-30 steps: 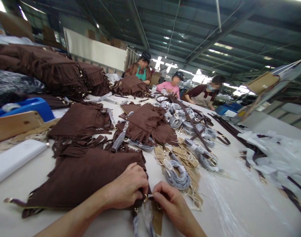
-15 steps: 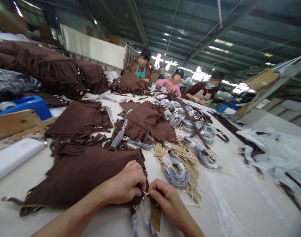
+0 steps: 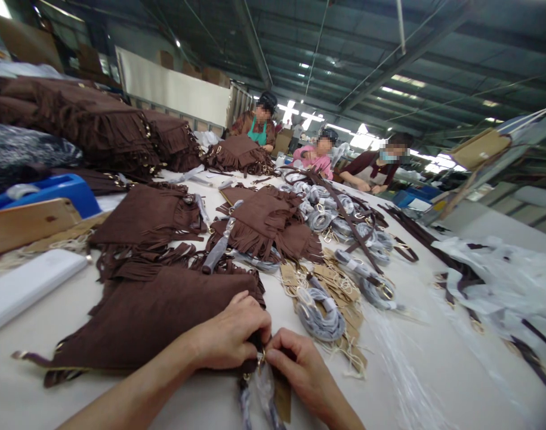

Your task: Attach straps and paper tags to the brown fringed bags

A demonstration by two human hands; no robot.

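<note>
A dark brown fringed bag lies flat in front of me. My left hand rests on its right end, fingers closed at the corner beside a gold clasp. My right hand is pinched close to the left fingertips, at the white string of a brown paper tag; the string is mostly hidden by the fingers. From the clasp hangs a strap end wrapped in clear plastic. A second wrapped strap end hangs just left of it.
More brown fringed bags lie beyond, with a large pile at back left. Coiled wrapped straps and paper tags lie right of centre. A white box and blue holder stand left. Several co-workers sit opposite.
The right hand has shifted slightly left, closer to the left fingers, and the white string between them shows less. The bag stays in place under my left hand.
</note>
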